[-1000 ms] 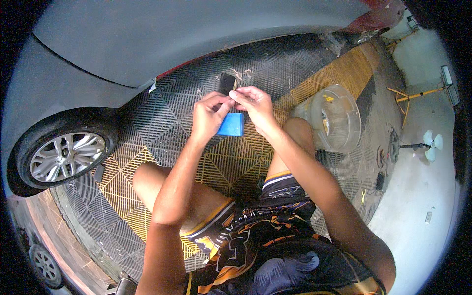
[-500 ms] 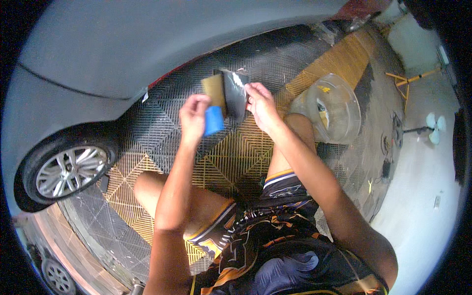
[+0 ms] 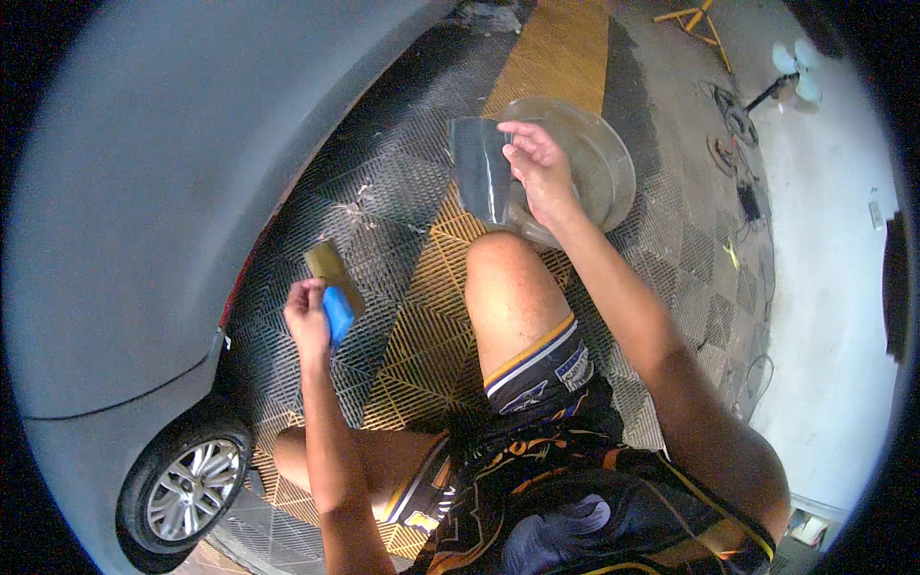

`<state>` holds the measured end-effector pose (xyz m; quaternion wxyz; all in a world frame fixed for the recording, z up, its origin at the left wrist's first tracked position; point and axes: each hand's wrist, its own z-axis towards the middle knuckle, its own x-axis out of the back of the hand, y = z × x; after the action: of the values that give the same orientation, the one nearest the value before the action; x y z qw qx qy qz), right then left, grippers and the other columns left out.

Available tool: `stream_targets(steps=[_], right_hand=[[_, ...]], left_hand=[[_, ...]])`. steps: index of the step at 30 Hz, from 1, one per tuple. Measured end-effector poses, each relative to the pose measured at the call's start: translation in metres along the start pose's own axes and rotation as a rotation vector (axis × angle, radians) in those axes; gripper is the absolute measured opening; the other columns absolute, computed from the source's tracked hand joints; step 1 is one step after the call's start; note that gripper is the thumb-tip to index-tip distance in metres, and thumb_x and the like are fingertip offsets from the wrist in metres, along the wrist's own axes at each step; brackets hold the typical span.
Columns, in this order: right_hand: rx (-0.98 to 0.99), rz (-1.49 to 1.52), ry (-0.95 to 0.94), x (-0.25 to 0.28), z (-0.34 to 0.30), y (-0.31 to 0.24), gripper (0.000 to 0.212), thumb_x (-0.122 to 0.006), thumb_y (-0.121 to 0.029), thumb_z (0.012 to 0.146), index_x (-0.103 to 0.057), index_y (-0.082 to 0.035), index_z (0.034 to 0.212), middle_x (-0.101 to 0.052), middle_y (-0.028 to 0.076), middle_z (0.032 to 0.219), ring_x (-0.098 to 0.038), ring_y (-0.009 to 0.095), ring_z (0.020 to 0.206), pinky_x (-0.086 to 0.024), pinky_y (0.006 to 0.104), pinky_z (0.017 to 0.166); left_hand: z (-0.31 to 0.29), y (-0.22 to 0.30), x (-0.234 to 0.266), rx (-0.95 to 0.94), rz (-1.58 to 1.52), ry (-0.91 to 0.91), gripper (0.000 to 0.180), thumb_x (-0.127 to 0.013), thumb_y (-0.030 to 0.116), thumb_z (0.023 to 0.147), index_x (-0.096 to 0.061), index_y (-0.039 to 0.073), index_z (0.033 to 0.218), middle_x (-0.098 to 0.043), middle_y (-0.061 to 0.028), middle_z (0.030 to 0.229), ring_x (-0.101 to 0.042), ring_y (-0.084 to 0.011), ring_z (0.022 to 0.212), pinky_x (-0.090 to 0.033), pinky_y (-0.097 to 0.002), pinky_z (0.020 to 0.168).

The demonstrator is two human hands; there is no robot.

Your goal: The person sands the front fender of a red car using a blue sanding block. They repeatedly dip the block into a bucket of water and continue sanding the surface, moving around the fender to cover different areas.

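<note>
My left hand (image 3: 309, 311), near the car's lower side, is closed on a small blue flat piece (image 3: 337, 316) and an olive-brown flat piece (image 3: 331, 264). The two lie against each other; their exact kind does not show. Farther right, my right hand (image 3: 543, 172) pinches the edge of a thin, dark glossy sheet (image 3: 479, 172) between thumb and fingers. The sheet hangs partly in front of a clear round tub (image 3: 621, 177), with a bright streak of reflected light down it.
A grey car body (image 3: 192, 172) fills the left, with a wheel (image 3: 196, 487) at lower left. Ribbed black and yellow floor tiles (image 3: 426, 316) spread around my bent legs. A fan (image 3: 800, 72), a yellow stand (image 3: 695, 21) and cables (image 3: 736, 120) are by the right wall.
My hands have moved apart: the dark sheet went right, in front of the tub, and the blue and olive pieces went left. The view has turned to the right.
</note>
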<state>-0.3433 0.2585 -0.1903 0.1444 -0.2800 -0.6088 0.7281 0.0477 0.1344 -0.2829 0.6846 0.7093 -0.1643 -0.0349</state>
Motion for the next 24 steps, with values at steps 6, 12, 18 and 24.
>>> stream_targets(steps=[6,12,18,24], right_hand=[[-0.133,0.198,-0.168,-0.009,-0.016,0.018,0.031,-0.055,0.002,0.096,-0.066,-0.002,0.125,-0.068,0.004,0.112,-0.062,0.010,0.095,-0.050,0.0246,0.081],[-0.053,0.127,-0.123,-0.038,-0.011,0.018,0.031,-0.068,0.000,0.093,-0.066,-0.001,0.123,-0.070,0.007,0.114,-0.066,0.012,0.098,-0.054,0.0272,0.089],[0.358,-0.375,0.576,0.091,-0.006,-0.042,0.029,-0.068,-0.004,0.094,-0.068,-0.004,0.123,-0.071,0.008,0.118,-0.066,0.014,0.105,-0.053,0.0274,0.092],[0.243,-0.161,0.677,0.155,-0.039,-0.060,0.059,-0.076,0.002,0.083,-0.057,-0.004,0.138,-0.069,0.007,0.119,-0.063,0.018,0.112,-0.050,0.0349,0.099]], left_hand=[[-0.005,0.058,-0.078,0.168,-0.140,-0.179,0.044,-0.073,0.022,0.095,-0.062,-0.002,0.130,-0.069,-0.0102,0.118,-0.063,-0.0166,0.104,-0.049,-0.0298,0.094],[0.021,0.118,-0.137,0.219,-0.277,-0.153,0.051,-0.057,0.047,0.102,-0.060,0.005,0.131,-0.069,-0.0057,0.092,-0.061,-0.0140,0.063,-0.049,-0.0290,0.052],[0.041,0.192,-0.262,-0.024,-0.213,-0.199,0.052,-0.042,0.049,0.107,-0.063,0.005,0.124,-0.069,-0.0128,0.102,-0.063,-0.0219,0.087,-0.051,-0.0390,0.081],[0.049,0.121,-0.426,0.140,0.352,-0.639,0.038,-0.069,0.027,0.085,-0.072,-0.005,0.104,-0.071,-0.0286,0.105,-0.070,-0.0394,0.105,-0.052,-0.0458,0.093]])
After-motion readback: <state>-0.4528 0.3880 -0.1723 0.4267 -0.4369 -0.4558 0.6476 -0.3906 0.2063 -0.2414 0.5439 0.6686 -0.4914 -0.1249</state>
